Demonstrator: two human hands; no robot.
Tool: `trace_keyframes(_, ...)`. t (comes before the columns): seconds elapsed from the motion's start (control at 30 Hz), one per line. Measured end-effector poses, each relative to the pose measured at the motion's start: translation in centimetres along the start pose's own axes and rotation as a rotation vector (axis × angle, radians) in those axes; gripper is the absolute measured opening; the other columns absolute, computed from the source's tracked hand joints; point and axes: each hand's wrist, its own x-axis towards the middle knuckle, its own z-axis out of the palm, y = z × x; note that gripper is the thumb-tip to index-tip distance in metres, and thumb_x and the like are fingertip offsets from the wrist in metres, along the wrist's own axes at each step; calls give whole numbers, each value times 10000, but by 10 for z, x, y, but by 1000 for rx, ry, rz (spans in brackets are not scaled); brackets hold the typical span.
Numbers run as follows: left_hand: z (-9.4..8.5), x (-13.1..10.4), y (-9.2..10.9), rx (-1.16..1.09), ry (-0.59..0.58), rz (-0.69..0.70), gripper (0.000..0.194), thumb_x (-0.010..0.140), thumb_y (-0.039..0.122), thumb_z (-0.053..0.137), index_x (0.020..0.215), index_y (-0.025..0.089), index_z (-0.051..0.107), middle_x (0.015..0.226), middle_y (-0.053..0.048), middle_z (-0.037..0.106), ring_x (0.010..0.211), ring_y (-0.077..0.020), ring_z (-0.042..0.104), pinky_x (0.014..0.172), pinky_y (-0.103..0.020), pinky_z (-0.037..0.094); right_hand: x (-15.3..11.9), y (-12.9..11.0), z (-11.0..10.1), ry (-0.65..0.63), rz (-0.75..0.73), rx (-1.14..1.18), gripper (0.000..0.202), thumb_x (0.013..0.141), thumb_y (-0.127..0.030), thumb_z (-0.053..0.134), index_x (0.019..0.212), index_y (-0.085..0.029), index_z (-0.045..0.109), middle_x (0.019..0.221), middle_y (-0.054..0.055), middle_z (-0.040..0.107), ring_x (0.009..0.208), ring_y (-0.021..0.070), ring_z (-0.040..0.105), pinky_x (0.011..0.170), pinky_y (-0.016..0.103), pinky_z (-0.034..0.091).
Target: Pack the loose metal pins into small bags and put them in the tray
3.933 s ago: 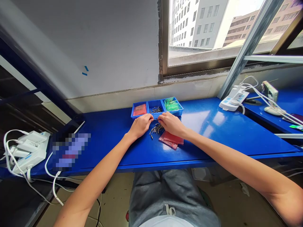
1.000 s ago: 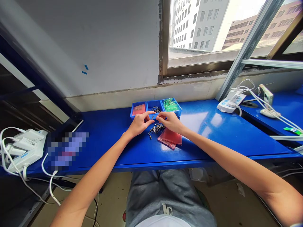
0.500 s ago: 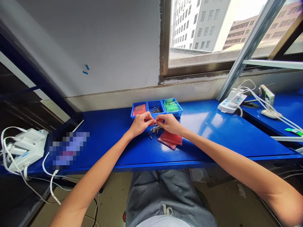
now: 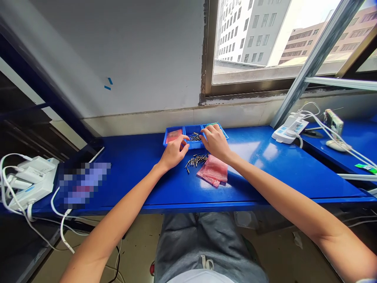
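Observation:
My left hand (image 4: 173, 153) hovers at the front of the blue divided bin (image 4: 194, 145), near its left compartment. Its thumb and fingers are bent but apart, with nothing visible between them. My right hand (image 4: 216, 140) is over the right compartment, fingers curved toward the middle one and apart. It covers most of the green bags (image 4: 212, 124). Small metal pins (image 4: 194, 136) lie in the middle compartment, and a red bag (image 4: 174, 135) is in the left one. On the table before the bin is a pile of similar pins (image 4: 196, 160), beside red plastic bags (image 4: 214, 173).
The blue table (image 4: 126, 173) runs along the wall below a window. White power strips with cables stand at the left (image 4: 38, 181) and right (image 4: 290, 127). A pixelated item (image 4: 85, 184) lies at left. A metal frame post (image 4: 312, 70) rises at right.
My hands, fingertips together over the pile before, have come apart. The right hand has moved up and right over the bin; the left has drawn slightly left. The pin pile is more exposed.

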Motion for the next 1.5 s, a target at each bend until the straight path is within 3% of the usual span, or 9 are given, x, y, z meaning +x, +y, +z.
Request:
trace_keyframes(0.1,0,-1,-1,92,-60,37,195,957,246,558,1130,194,631,883,-26,708,702,-149,654,696,-277,504,-5,-1,-4,-59,-65,-10,280,1022,-229,455,1073,-124,709,1155,190,653,1092,306,516,943,439,433)
trace_keyframes(0.17,-1,-2,-1,153,-95,62,177,964,229,538,1097,194,651,931,-36,720,767,-164,669,743,-289,506,-12,-3,-7,-164,-122,31,294,1035,-212,431,1121,-131,700,1085,151,680,1020,260,559,896,386,448)
trace_keyframes(0.27,-3,-2,-2,221,-150,98,179,972,222,519,1050,190,678,995,-51,730,869,-186,681,791,-295,504,-22,-8,-9,-339,-189,40,303,1051,-211,414,1091,-152,708,994,99,694,924,208,596,781,311,445)
trace_keyframes(0.37,-4,-2,-3,256,-222,124,189,975,246,533,1049,183,695,978,-55,727,860,-187,671,767,-289,493,-28,-12,-6,-404,-202,-52,294,1045,-181,429,1046,-144,720,1016,109,685,950,211,605,728,288,428)
trace_keyframes(0.63,2,-4,-3,266,-329,145,224,980,321,575,998,201,764,950,-46,719,833,-175,664,741,-276,475,-31,-8,3,-452,-138,-123,265,1034,-185,476,1008,-166,739,1021,111,674,987,229,603,697,275,413)
trace_keyframes(1.07,7,-5,-6,276,-311,116,191,980,282,584,938,192,747,921,-46,705,839,-185,667,731,-279,487,-33,-11,8,-447,-146,-43,276,1045,-199,471,1023,-156,742,1010,113,670,993,226,592,792,302,430)
trace_keyframes(1.5,6,-5,1,249,-180,91,175,1032,283,474,1008,194,622,999,-58,682,912,-206,662,776,-310,509,-28,-17,-2,-385,-47,19,293,1060,-212,435,1023,-156,720,1020,98,690,985,196,594,821,288,446)
